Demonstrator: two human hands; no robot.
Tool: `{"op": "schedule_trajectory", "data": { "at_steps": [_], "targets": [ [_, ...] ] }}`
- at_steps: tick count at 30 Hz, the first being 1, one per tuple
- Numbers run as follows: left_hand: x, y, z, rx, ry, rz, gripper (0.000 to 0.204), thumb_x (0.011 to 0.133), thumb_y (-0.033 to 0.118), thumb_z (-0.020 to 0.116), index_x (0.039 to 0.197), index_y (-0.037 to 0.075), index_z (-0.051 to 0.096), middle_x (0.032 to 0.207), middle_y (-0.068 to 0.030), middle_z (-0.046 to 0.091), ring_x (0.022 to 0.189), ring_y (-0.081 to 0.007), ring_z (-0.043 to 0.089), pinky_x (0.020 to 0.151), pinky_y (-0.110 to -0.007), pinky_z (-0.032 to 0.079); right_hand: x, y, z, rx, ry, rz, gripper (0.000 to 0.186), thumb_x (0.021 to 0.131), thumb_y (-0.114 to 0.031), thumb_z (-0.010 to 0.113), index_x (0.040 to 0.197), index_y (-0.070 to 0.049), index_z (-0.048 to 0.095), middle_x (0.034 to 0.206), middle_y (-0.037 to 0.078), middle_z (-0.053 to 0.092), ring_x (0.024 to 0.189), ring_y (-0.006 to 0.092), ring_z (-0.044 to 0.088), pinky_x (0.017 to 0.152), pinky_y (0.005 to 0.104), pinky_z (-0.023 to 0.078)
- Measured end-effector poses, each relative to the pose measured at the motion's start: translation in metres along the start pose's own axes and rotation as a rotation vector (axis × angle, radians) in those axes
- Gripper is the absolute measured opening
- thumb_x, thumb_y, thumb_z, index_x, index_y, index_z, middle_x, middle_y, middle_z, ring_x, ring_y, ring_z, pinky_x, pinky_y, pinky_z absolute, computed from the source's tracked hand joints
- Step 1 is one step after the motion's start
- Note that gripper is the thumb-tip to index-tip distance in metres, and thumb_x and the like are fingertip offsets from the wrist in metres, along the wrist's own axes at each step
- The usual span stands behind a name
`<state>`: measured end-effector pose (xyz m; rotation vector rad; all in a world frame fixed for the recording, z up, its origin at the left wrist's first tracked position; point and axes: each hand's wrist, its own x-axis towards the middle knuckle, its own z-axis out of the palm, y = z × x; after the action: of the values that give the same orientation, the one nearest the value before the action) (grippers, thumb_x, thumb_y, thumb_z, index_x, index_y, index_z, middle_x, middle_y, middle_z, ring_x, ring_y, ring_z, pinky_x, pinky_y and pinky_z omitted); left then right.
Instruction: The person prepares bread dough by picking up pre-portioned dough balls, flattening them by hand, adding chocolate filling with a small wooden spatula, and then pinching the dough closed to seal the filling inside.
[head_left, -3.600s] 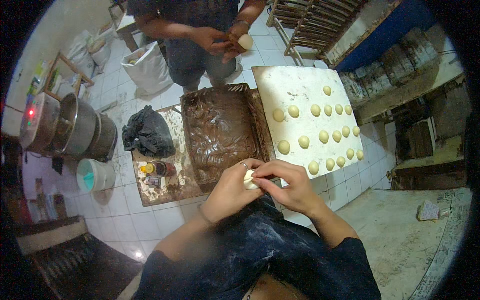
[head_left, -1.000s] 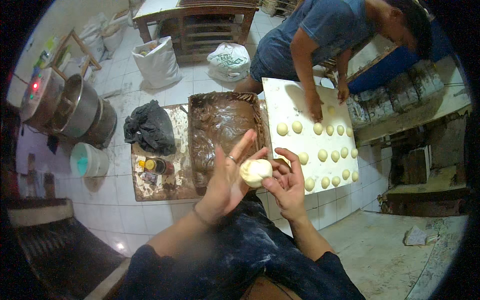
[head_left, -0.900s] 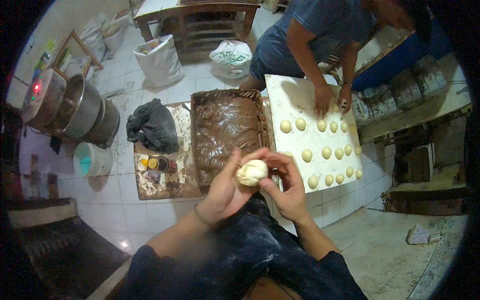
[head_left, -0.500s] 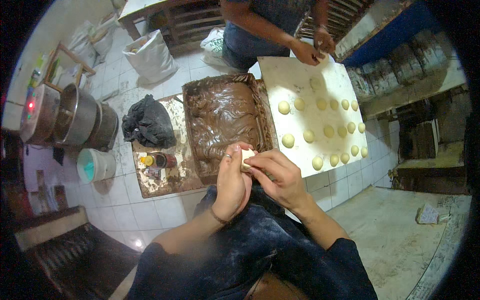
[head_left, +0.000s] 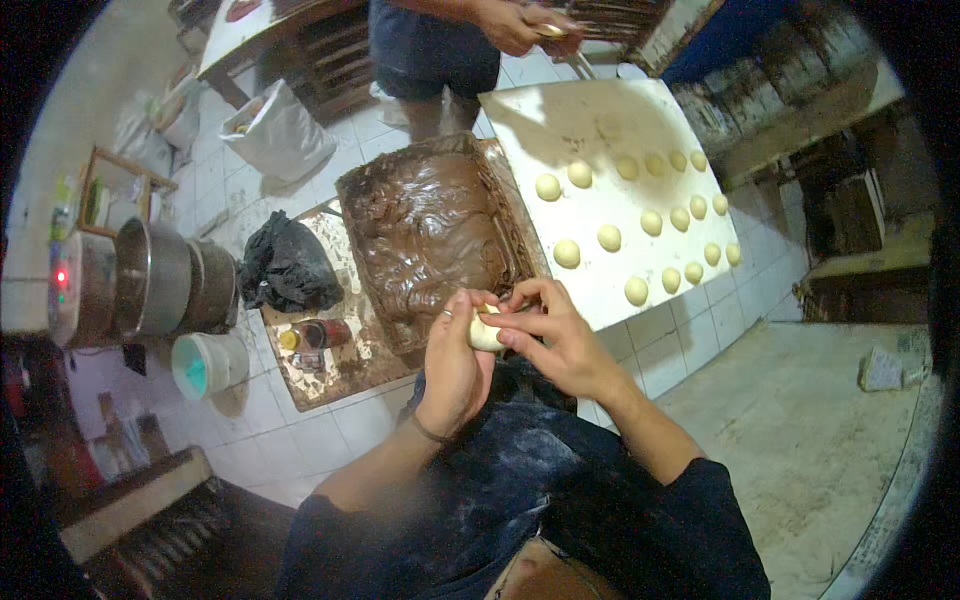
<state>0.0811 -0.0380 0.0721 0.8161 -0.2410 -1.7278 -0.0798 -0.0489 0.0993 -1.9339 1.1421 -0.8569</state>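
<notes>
We've got a pale dough piece (head_left: 485, 333) pinched between our left hand (head_left: 455, 365) and right hand (head_left: 555, 335), just past our fingertips the tray of brown filling (head_left: 425, 235) (glossy, heaped).

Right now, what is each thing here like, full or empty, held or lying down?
dough piece: held, pinched by both hands.
left hand: cupped around the dough.
right hand: fingers pressing its top.
brown tray: full of chocolate paste.
white board: partly filled with dough balls.
white tub: lying on the tiled floor.
</notes>
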Motion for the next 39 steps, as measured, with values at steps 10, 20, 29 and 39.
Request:
{"op": "schedule_trajectory", "data": {
  "at_steps": [10,20,29,39],
  "targets": [
    [0.005,-0.014,-0.001,0.165,0.06,-0.291,0.034,0.108,0.036,0.044,0.114,0.006,0.058,0.104,-0.0084,0.064,0.096,-0.0185,0.063,0.084,-0.032,0.054,-0.027,0.015,0.009,-0.162,0.112,-0.007,0.027,0.091,-0.028,0.068,0.107,-0.007,0.072,0.103,0.01,0.061,0.1,0.0311,0.057,0.087,0.0424,0.048],
    [0.019,-0.041,-0.035,1.016,-0.375,-0.425,0.054,0.095,0.026,0.071,0.135,-0.002,0.047,0.109,-0.0105,0.063,0.097,-0.017,0.064,0.087,-0.032,0.053,-0.078,0.036,-0.005,0.348,0.119,0.445,0.056,0.083,-0.009,0.071,0.137,-0.01,0.056,0.125,0.012,0.057,0.105,0.0219,0.061,0.088,0.0337,0.051],
    [0.028,-0.058,-0.035,1.177,-0.355,-0.288,0.064,0.095,0.036,0.069,0.139,-0.003,0.044,0.124,-0.0192,0.063,0.105,-0.0232,0.065,0.091,-0.035,0.052,-0.1,0.159,-0.013,-0.119,0.355,0.526,0.041,0.082,-0.017,0.074,0.12,-0.008,0.066,0.113,0.016,0.065,0.116,0.033,0.059,0.097,0.0403,0.048],
    [0.001,-0.026,-0.097,1.009,-0.156,-0.159,0.045,0.097,0.019,0.067,0.135,0.004,0.047,0.113,-0.0055,0.063,0.104,-0.0124,0.059,0.099,-0.03,0.046,-0.096,0.251,0.029,-0.713,0.336,0.436,0.053,0.099,-0.025,0.059,0.146,-0.004,0.045,0.149,0.021,0.045,0.141,0.038,0.037,0.116,0.0518,0.029]
  ]
}}
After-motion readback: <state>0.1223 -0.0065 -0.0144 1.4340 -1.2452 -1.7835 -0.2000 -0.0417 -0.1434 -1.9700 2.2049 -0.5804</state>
